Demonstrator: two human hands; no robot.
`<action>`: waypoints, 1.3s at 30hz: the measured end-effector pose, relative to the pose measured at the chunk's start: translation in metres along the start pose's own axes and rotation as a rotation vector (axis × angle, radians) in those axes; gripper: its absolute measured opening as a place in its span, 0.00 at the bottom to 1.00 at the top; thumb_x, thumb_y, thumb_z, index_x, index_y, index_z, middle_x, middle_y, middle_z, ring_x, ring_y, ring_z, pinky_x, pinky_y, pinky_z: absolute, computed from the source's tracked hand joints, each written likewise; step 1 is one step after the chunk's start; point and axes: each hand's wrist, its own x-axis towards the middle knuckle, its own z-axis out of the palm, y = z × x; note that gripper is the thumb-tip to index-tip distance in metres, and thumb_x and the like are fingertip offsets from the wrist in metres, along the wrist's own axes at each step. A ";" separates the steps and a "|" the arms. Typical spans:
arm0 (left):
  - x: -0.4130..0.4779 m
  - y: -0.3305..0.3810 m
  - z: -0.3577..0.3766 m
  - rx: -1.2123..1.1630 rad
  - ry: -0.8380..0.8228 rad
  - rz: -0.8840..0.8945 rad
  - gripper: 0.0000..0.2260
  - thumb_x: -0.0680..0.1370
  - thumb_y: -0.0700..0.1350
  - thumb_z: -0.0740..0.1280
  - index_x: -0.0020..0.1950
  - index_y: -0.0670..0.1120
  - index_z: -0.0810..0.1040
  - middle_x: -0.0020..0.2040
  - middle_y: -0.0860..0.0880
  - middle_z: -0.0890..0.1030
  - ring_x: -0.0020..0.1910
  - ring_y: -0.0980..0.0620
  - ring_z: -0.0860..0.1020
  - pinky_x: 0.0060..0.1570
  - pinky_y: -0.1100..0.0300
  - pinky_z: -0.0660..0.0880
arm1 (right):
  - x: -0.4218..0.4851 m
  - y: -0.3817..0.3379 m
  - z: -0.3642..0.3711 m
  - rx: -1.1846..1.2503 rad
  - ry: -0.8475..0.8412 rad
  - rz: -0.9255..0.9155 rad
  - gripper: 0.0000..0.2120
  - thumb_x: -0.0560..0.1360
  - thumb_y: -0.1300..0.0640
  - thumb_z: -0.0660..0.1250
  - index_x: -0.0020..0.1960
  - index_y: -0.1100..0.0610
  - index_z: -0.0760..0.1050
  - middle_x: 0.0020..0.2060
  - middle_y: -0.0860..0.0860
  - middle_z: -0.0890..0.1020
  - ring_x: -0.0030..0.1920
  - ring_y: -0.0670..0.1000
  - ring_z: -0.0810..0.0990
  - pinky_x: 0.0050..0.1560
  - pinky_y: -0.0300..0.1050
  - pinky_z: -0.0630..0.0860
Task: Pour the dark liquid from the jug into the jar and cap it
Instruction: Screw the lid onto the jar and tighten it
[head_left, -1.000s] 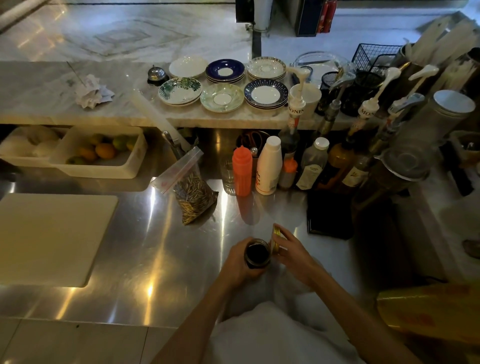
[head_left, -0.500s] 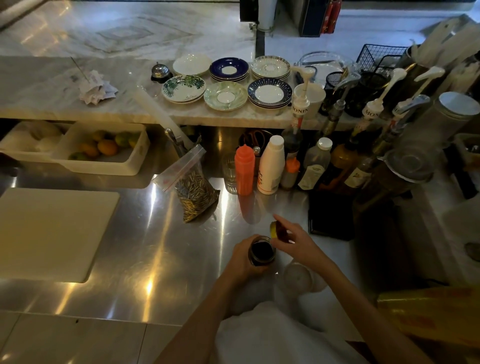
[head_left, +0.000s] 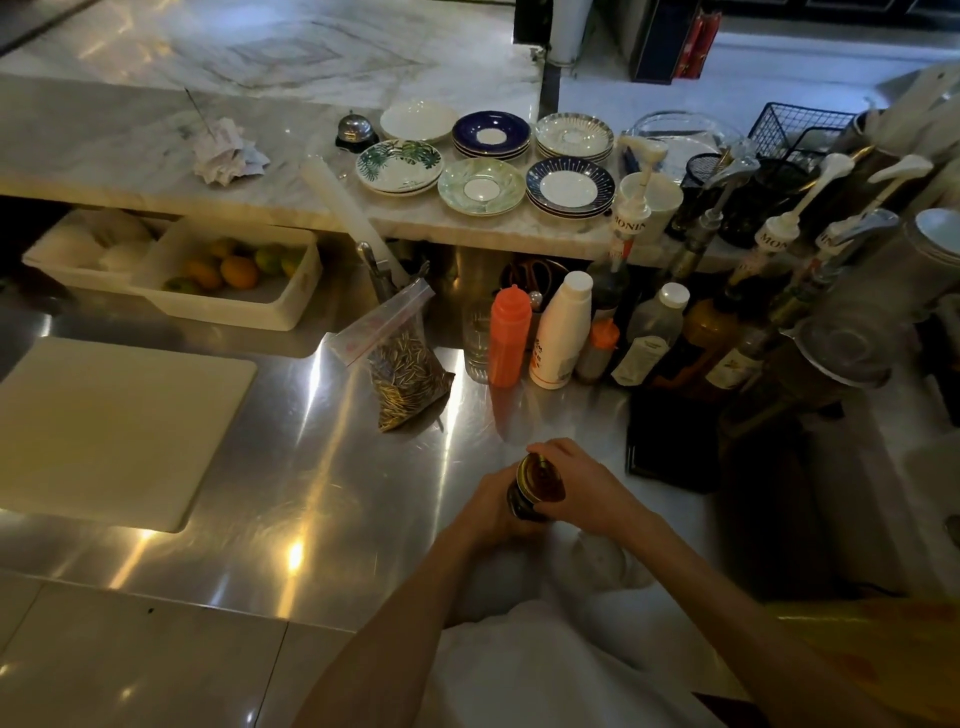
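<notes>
A small glass jar (head_left: 525, 506) of dark liquid is being held at the near middle of the shiny steel desk (head_left: 291, 467), its side being clasped by the left hand (head_left: 493, 512). A round gold-coloured metal lid (head_left: 540, 478) is being gripped around its rim by the right hand (head_left: 584, 491) and is being kept on the jar's mouth, tilted slightly toward the viewer. Farther back, a clear zip bag of striped seeds (head_left: 408, 371) and an orange squeeze bottle (head_left: 509, 338) are being left standing well apart from the jar, and a pale rectangular cutting board (head_left: 104, 426) is lying at the left.
</notes>
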 end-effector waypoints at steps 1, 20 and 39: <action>0.000 -0.001 0.000 -0.006 -0.002 0.000 0.32 0.66 0.47 0.80 0.67 0.48 0.73 0.63 0.45 0.80 0.63 0.47 0.78 0.66 0.51 0.74 | 0.001 0.000 0.002 -0.013 -0.005 -0.009 0.35 0.70 0.52 0.75 0.73 0.51 0.63 0.68 0.50 0.68 0.64 0.50 0.72 0.63 0.41 0.72; 0.003 -0.012 0.003 -0.083 0.004 0.028 0.32 0.67 0.46 0.80 0.68 0.49 0.72 0.64 0.47 0.79 0.62 0.51 0.78 0.66 0.47 0.75 | 0.002 0.007 0.015 -0.124 -0.079 0.010 0.35 0.72 0.49 0.72 0.75 0.50 0.61 0.69 0.51 0.66 0.65 0.52 0.71 0.65 0.43 0.72; 0.004 -0.014 0.003 -0.071 -0.014 0.050 0.32 0.67 0.46 0.80 0.68 0.53 0.72 0.65 0.51 0.79 0.63 0.55 0.77 0.66 0.56 0.73 | 0.002 -0.009 0.036 -0.243 0.087 0.237 0.34 0.71 0.38 0.69 0.69 0.53 0.64 0.59 0.55 0.70 0.53 0.55 0.78 0.51 0.45 0.75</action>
